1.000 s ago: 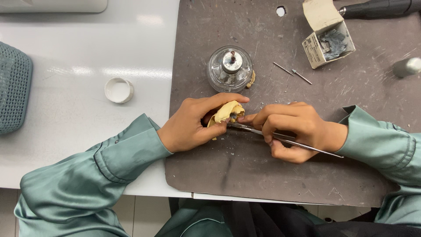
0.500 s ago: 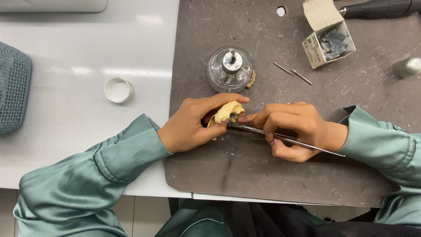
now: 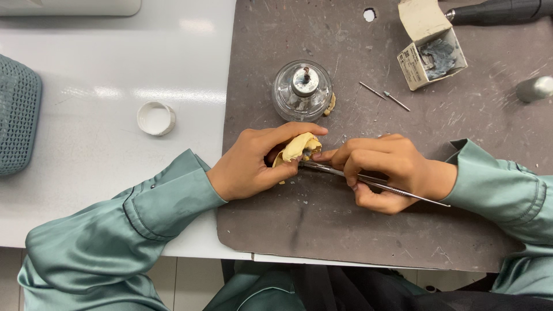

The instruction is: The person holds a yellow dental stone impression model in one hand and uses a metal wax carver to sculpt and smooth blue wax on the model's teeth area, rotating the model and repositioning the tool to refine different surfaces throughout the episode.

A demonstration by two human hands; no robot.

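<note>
My left hand (image 3: 256,161) grips a small yellow plaster dental model (image 3: 296,147) just above the dark grey work mat (image 3: 345,230). In my right hand (image 3: 386,170) I hold a thin metal hand instrument (image 3: 397,187) like a pen, its tip touching the model's right side. The instrument's long handle sticks out to the right past my palm. Both sleeves are pale green. Most of the model is hidden by my fingers.
A glass spirit lamp (image 3: 302,89) stands just beyond my hands. Two small burs (image 3: 385,96) lie on the mat, with an open cardboard box (image 3: 432,52) of grey material and a dark handpiece (image 3: 495,11) at the far right. A white cap (image 3: 156,118) and teal mesh object (image 3: 17,115) sit left.
</note>
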